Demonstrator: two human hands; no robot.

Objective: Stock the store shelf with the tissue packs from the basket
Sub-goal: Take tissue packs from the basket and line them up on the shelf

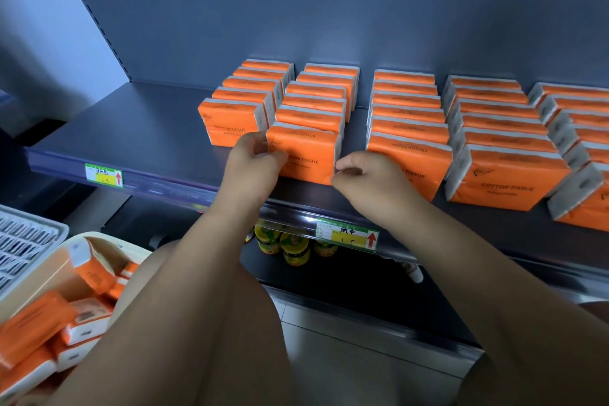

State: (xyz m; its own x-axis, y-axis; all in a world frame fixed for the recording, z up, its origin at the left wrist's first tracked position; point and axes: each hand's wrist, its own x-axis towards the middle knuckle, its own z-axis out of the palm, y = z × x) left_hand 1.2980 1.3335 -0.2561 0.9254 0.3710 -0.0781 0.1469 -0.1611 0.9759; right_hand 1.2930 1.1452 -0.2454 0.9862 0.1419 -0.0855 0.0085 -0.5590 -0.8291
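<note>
Orange tissue packs stand in several rows running front to back on the dark shelf [138,138]. The front pack of the second row [308,150] is held from both sides. My left hand [252,158] grips its left edge with curled fingers. My right hand [359,175] pinches its lower right corner. The left-most row [235,109] sits just behind and left of it, and fuller rows [408,132] extend to the right. At the lower left a cream basket [62,265] holds more orange packs [92,273], blurred.
The left part of the shelf is bare, with a price tag [103,175] on its front rail. A second tag [347,236] sits below my right wrist. Yellow-lidded jars [290,245] stand on the lower shelf. A white slatted crate [23,241] is at the left edge.
</note>
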